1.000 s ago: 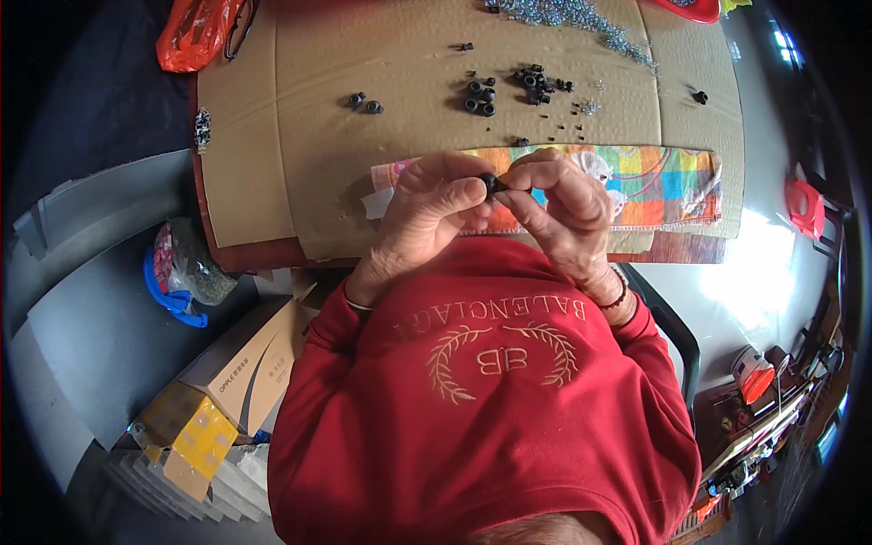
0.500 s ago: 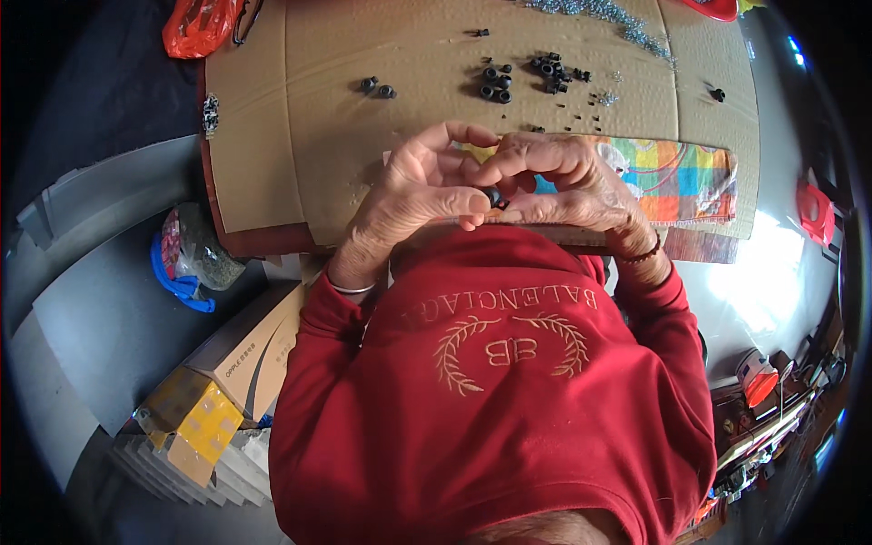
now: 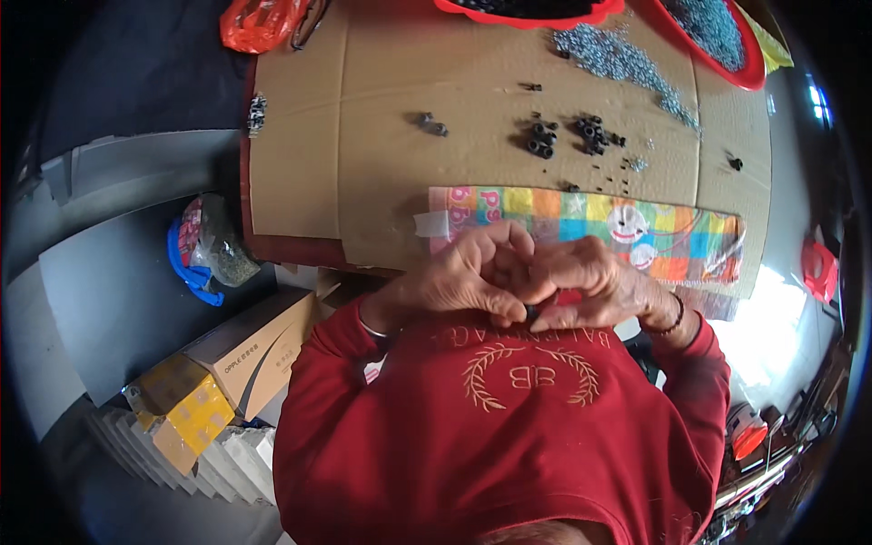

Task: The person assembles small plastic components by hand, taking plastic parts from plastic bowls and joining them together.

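Observation:
Close to the chest of my red sweatshirt, my left hand (image 3: 477, 277) and my right hand (image 3: 595, 286) meet at their fingertips. Pinched between the two thumbs and fingers is a small black part (image 3: 531, 312), mostly covered, so its exact shape does not show. Beyond the hands lies a colourful checked cloth (image 3: 590, 216). Farther off on the cardboard rest a cluster of black ring-shaped parts (image 3: 541, 141) and a second cluster of small black parts (image 3: 590, 133). Two more black parts (image 3: 434, 124) sit to the left.
A spread of small silvery pieces (image 3: 618, 64) covers the cardboard (image 3: 381, 82) at the far right. Red bowls hold black parts (image 3: 536, 7) and bluish small pieces (image 3: 713, 36) at the far edge. An orange-red plastic bag (image 3: 263, 25) lies far left; cartons (image 3: 254, 350) stand below left.
Both hands have drawn in closer to my chest, still pinching the black part. The view has shifted, so more of the cloth and the red bowls show at the far side.

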